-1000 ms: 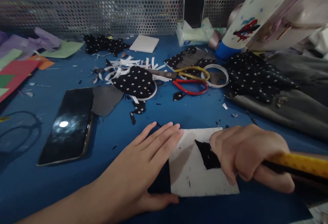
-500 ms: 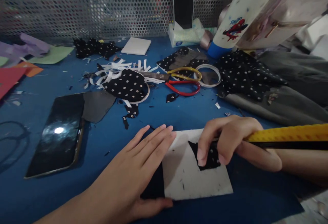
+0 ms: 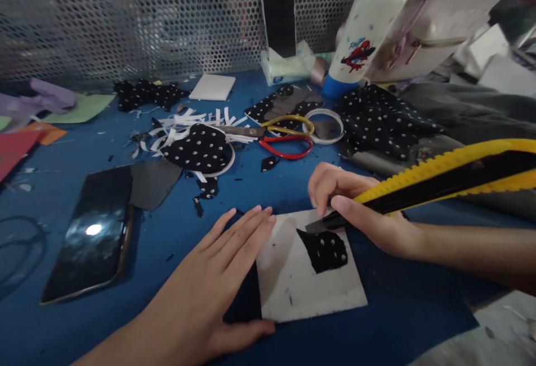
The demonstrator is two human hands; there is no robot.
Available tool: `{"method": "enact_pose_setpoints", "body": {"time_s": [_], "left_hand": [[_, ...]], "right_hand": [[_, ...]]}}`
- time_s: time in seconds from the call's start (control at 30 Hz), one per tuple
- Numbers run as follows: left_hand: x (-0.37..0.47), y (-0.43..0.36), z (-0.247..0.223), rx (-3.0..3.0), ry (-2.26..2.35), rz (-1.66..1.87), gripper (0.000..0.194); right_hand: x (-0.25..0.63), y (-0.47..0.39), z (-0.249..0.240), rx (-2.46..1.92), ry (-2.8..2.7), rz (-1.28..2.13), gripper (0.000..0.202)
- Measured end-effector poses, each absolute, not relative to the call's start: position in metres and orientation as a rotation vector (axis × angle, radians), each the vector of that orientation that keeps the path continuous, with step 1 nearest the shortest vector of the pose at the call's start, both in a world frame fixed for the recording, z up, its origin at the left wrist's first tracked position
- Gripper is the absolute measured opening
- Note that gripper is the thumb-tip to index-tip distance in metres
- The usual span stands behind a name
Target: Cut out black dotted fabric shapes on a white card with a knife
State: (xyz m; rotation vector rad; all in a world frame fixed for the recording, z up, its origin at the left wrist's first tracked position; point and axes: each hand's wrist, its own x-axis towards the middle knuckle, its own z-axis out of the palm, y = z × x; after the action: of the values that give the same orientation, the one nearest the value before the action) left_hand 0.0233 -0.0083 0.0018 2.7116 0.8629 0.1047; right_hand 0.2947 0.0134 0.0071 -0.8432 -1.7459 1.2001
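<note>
My right hand (image 3: 355,204) grips a yellow and black utility knife (image 3: 419,182), its blade tip just above a small black dotted fabric scrap (image 3: 327,250). That scrap lies flat on a pale square board (image 3: 280,288). With fingers stretched out, my left hand (image 3: 221,277) rests along the board's left edge, thumb at its lower left corner. Beyond the hands are scissors (image 3: 288,145) with one yellow and one red handle, and a rounded piece of dotted fabric (image 3: 199,148) on top of white paper strips (image 3: 188,120).
A phone (image 3: 92,232) lies at the left; another phone (image 3: 278,14) stands against the perforated metal panel (image 3: 167,20). A blue and white bottle (image 3: 364,31) leans at the back right. Dotted cloth (image 3: 385,120), a roll of tape (image 3: 340,126) and coloured paper (image 3: 79,106) lie around.
My right hand has lifted its fingers off the fabric scrap and turned, bringing the knife's blade down beside the scrap's upper edge. The view shifted slightly; my left hand stays on the board.
</note>
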Motion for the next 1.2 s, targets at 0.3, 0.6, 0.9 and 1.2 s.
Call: {"method": "enact_pose_setpoints", "body": {"time_s": [0.3, 0.6, 0.9, 1.2], "left_hand": [[0.023, -0.007, 0.000, 2.676, 0.844, 0.146, 0.116], [0.022, -0.007, 0.000, 2.721, 0.819, 0.131, 0.113], [0.022, -0.007, 0.002, 2.722, 0.835, 0.114, 0.117], [0.023, -0.008, 0.003, 2.771, 0.880, 0.101, 0.118]], "right_hand": [[0.309, 0.017, 0.006, -0.844, -2.065, 1.056, 0.032], [0.305, 0.026, 0.002, -0.590, -2.146, 0.987, 0.030], [0.308, 0.030, 0.004, -0.730, -2.068, 1.211, 0.036], [0.310, 0.029, 0.001, -0.734, -1.751, 1.406, 0.040]]}}
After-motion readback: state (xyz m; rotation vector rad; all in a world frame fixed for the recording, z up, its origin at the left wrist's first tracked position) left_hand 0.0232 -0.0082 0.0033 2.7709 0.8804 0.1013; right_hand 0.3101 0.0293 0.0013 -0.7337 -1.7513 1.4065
